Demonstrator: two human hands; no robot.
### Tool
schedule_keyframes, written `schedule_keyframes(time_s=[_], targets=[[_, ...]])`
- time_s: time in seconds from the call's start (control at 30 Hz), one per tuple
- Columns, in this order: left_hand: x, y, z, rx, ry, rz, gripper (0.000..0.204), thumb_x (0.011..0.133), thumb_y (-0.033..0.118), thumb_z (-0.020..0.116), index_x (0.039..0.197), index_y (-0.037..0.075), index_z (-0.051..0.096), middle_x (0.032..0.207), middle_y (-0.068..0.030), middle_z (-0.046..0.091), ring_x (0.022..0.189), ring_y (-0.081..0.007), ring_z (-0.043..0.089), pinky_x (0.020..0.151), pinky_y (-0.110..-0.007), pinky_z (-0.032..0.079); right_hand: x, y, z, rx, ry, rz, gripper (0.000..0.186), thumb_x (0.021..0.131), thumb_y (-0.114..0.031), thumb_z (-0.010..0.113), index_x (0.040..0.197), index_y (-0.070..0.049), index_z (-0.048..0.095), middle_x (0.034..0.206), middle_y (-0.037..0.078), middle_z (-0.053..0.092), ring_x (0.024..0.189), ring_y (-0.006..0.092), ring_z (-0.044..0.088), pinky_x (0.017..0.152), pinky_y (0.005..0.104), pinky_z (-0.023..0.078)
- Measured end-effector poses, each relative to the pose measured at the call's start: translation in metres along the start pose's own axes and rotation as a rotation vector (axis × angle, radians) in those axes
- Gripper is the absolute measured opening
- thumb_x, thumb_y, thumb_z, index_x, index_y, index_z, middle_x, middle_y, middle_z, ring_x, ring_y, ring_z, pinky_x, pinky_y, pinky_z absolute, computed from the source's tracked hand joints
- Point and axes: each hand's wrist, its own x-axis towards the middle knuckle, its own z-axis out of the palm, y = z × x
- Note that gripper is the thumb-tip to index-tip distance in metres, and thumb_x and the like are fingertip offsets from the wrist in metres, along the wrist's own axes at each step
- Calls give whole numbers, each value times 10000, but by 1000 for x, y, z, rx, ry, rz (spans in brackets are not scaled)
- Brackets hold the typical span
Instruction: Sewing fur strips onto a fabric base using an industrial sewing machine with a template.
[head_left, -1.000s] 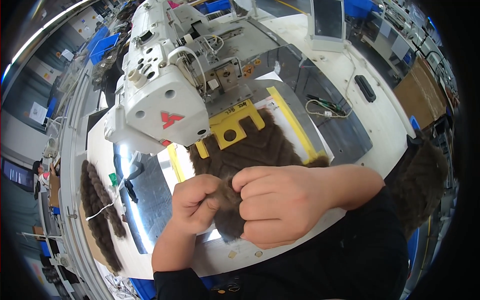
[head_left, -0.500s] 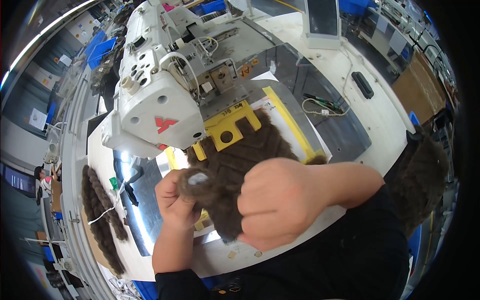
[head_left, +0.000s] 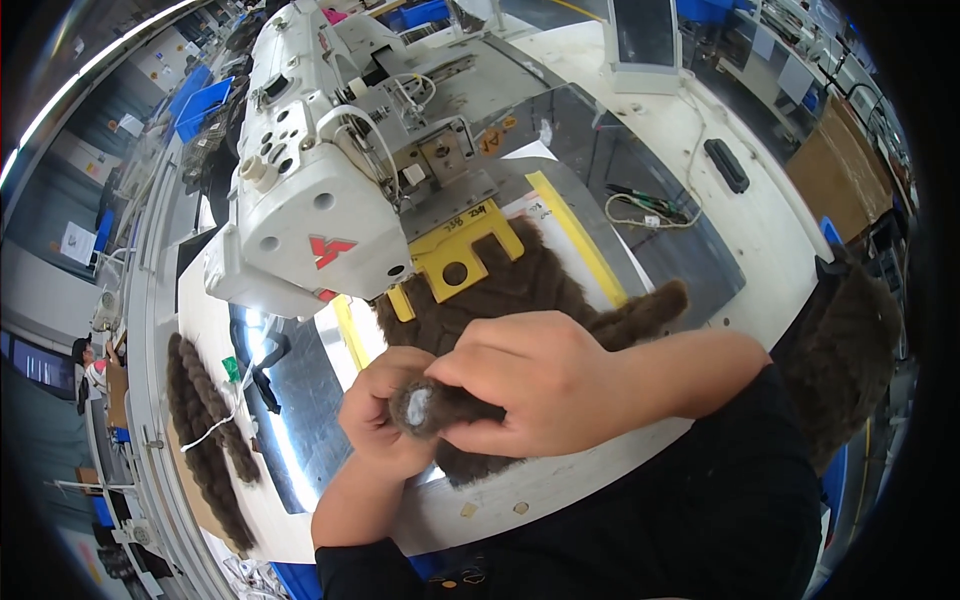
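Note:
A brown furry plush piece [head_left: 535, 275] lies on the sewing machine's bed, its upper part beneath a yellow clamp plate [head_left: 460, 265]. My left hand [head_left: 385, 410] is closed around the rolled end of a brown fur limb [head_left: 455, 405], whose tip shows a pale whitish patch [head_left: 417, 407]. From the other side my right hand [head_left: 535, 385] grips the same limb, thumb and fingers bent round it. Another furry limb [head_left: 650, 308] sticks out to the right, beyond my right wrist. More fur hangs below both hands, partly covered by them.
The white sewing machine head [head_left: 310, 225] stands close above the work at left. Long brown fur strips [head_left: 205, 440] with a white cord lie on the left. Green-handled tweezers [head_left: 650, 205] and a black oblong object [head_left: 726, 165] rest on the right. Brown fur [head_left: 840, 350] hangs at far right.
My left hand has moved right and slightly down, and my right hand's fist has turned to grip the limb beside it. The other limb at right now shows more fully.

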Motion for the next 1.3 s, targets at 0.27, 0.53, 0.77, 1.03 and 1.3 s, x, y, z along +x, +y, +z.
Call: schedule_keyframes(time_s=[0.27,0.53,0.77,1.03,1.3], targets=[[7,5,4,11,-159,202,359,745,17,847,992,12,587,932,-180,685,799,-246,654,714,-329,534,2,0,-1,12,42,-207,339,665,-125,851,946,-26,689,792,64,602,607,222,614,517,326,488],[15,15,-6,149,-366,108,338,721,83,879,993,-20,707,972,-172,722,842,-254,719,738,-332,568,7,9,-4,126,-59,-276,351,735,-163,841,1010,-5,691,815,79,607,637,253,613,551,353,497],[9,7,-10,-180,41,32,428,740,297,949,964,6,729,998,-150,708,931,-237,706,827,-326,563,13,14,-16,83,-370,113,460,851,-341,826,1102,9,665,922,129,657,876,338,661,764,399,531],[23,29,-48,211,-7,364,568,641,348,997,977,-8,709,890,-147,702,756,-198,692,645,-268,536,15,15,-32,-139,-321,-27,352,755,-158,797,1057,-24,676,947,100,662,867,298,662,767,403,530],[28,48,-41,347,-211,428,312,655,56,934,889,-19,742,756,-100,655,622,-220,647,558,-301,509,16,15,-34,-134,-474,4,93,831,-117,662,798,-41,620,813,101,628,832,306,666,727,428,525]])
